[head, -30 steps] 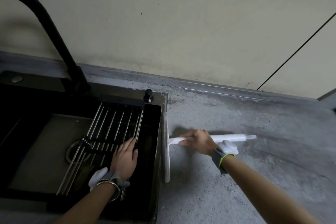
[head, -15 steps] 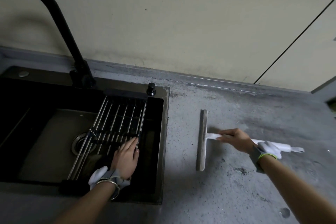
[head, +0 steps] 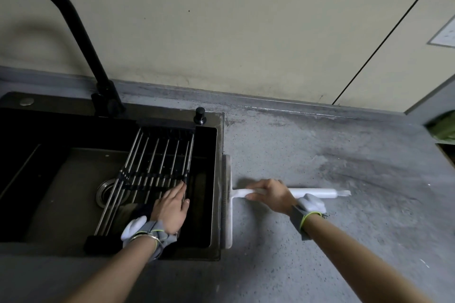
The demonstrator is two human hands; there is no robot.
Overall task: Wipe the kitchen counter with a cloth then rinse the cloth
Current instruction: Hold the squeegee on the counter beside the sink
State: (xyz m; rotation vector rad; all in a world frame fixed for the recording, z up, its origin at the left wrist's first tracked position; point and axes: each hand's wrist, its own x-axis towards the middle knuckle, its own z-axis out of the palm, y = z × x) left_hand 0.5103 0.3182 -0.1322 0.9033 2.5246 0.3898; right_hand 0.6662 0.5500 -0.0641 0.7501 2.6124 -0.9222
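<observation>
Half a second back the white squeegee (head: 270,193) stood well out on the grey desk (head: 320,155); now its long blade lies right against the sink's (head: 219,179) right rim, swept leftward, with the right hand (head: 269,195) gone along with it. That hand grips the handle close to the blade, fingers curled round it. The left hand (head: 172,206) lies flat, fingers straight, on the steel roll-up rack (head: 152,167) spanning the basin, and has hardly shifted. The two hands are well apart, the sink rim between them.

No cloth is plain to see; a dark soft shape sits under the rack near the left wrist, but I cannot tell whether it is one. The squeegee looks light and stiff, its edge probably a little flexible. I judge that holding it near the blade, as now, gives the firmest press; farther out along the handle it would tip more easily. Dusty grey streaks show on the desk to the right.
</observation>
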